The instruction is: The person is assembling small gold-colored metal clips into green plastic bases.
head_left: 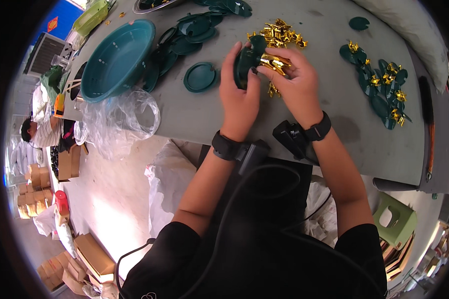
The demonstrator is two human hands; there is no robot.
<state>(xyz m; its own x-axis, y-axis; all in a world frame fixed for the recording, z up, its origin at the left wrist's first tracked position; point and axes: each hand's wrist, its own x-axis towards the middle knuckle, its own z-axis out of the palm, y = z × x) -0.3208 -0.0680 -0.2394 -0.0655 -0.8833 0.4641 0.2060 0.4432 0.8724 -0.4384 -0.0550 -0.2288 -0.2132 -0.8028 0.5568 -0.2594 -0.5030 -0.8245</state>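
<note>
My left hand (238, 102) is closed round a dark green plastic disc (243, 64), which it holds up on edge above the table. Pinched in my right hand (300, 82) is a shiny gold plastic piece (274, 63), right beside the disc; whether the two are joined is hidden by my fingers. Just beyond my hands lies a heap of similar gold pieces (279, 36). A single flat green disc (200, 77) with a small notch rests left of my left hand. Further left and back spreads a pile of green discs (187, 45).
A teal basin (145, 35) stands at the left, with clear plastic bags (117, 124) hanging over the grey table's (329, 45) edge. To the right lie several green discs bearing gold pieces (380, 82). A green stool (396, 219) and a distant person (42, 133) are beyond the table.
</note>
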